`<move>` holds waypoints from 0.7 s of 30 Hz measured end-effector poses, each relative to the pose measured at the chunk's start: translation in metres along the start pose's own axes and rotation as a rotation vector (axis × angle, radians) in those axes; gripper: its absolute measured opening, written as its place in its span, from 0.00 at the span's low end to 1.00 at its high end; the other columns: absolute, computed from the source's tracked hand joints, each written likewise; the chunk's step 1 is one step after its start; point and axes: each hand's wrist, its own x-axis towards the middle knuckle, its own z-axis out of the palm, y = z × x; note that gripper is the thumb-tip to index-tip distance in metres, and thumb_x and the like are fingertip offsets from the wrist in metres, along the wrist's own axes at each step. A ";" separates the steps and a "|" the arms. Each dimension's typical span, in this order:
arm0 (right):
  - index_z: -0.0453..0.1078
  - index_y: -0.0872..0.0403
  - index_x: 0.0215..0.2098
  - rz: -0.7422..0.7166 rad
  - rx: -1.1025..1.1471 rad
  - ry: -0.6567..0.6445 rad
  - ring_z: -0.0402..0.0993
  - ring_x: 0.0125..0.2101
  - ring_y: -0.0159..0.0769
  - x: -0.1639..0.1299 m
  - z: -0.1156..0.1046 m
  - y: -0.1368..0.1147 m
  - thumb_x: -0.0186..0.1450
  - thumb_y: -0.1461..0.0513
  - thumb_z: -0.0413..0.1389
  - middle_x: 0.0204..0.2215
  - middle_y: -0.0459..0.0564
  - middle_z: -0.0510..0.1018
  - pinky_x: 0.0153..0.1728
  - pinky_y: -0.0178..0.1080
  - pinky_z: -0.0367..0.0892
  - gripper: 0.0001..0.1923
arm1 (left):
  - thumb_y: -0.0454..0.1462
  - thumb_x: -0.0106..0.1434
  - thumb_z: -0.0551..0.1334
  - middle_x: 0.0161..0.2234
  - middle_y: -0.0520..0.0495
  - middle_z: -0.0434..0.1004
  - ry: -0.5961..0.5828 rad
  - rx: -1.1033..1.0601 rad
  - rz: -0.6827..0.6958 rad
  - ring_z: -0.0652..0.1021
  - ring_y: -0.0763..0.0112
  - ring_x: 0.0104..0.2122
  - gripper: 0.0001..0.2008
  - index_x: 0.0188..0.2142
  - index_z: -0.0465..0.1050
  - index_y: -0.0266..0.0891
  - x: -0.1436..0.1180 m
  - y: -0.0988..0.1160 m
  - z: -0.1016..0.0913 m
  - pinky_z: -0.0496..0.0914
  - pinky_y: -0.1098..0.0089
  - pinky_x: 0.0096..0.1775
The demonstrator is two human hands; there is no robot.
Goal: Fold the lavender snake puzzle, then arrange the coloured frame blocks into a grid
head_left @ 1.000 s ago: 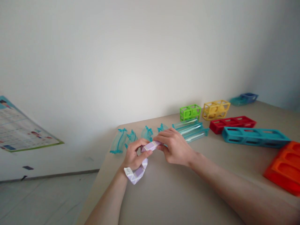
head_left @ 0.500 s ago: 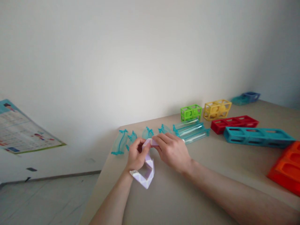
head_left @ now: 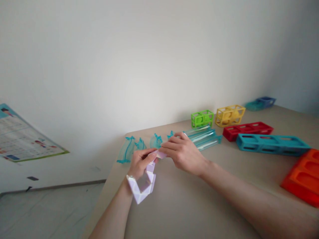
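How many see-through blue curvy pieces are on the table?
4 show: one curved piece at the table's left edge, a second beside it, a third behind the left hand, a fourth mostly hidden by the right hand. More may be hidden.

Hands: left hand (head_left: 141, 162) and right hand (head_left: 185, 153) meet over the tabletop (head_left: 199, 205), near its left edge.
Folding toy (head_left: 144, 181): hangs below the left hand.
Curved pieces (head_left: 129, 149): behind the hands.
Tubes (head_left: 206, 136): right of them.
Frame blocks (head_left: 271, 144): farther right.
Poster (head_left: 22, 137): on the floor, far left.
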 end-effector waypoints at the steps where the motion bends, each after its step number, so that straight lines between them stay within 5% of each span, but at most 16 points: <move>1: 0.74 0.52 0.42 -0.046 0.009 0.009 0.69 0.38 0.38 0.000 -0.001 0.003 0.68 0.65 0.52 0.35 0.48 0.80 0.50 0.48 0.55 0.09 | 0.45 0.58 0.64 0.21 0.47 0.74 -0.047 -0.025 -0.036 0.66 0.75 0.18 0.15 0.33 0.80 0.33 0.000 0.002 -0.001 0.55 0.71 0.21; 6: 0.73 0.46 0.47 -0.150 0.057 0.054 0.67 0.46 0.38 -0.003 -0.003 0.013 0.68 0.63 0.53 0.42 0.44 0.80 0.61 0.57 0.44 0.11 | 0.43 0.61 0.61 0.21 0.44 0.73 -0.243 -0.230 -0.158 0.71 0.70 0.23 0.18 0.21 0.76 0.33 -0.002 0.009 -0.004 0.64 0.69 0.29; 10: 0.72 0.50 0.50 -0.093 0.059 0.083 0.66 0.51 0.41 -0.005 0.000 0.016 0.68 0.61 0.53 0.45 0.50 0.77 0.63 0.58 0.43 0.13 | 0.45 0.64 0.56 0.22 0.45 0.70 -0.298 -0.434 -0.161 0.72 0.67 0.25 0.19 0.28 0.77 0.32 -0.001 0.008 -0.002 0.68 0.63 0.35; 16: 0.70 0.52 0.52 -0.068 0.081 0.073 0.62 0.57 0.43 -0.006 0.004 0.021 0.69 0.64 0.49 0.48 0.52 0.76 0.63 0.59 0.43 0.14 | 0.44 0.61 0.58 0.19 0.46 0.69 -0.297 -0.541 -0.207 0.70 0.68 0.23 0.18 0.35 0.78 0.30 0.000 0.011 -0.004 0.68 0.65 0.30; 21: 0.71 0.52 0.49 -0.095 0.092 0.044 0.68 0.51 0.40 -0.006 0.002 0.020 0.70 0.62 0.49 0.43 0.51 0.78 0.62 0.58 0.41 0.12 | 0.43 0.60 0.59 0.17 0.49 0.66 -0.348 -0.587 -0.272 0.69 0.69 0.21 0.16 0.36 0.78 0.31 0.001 0.010 -0.008 0.67 0.65 0.28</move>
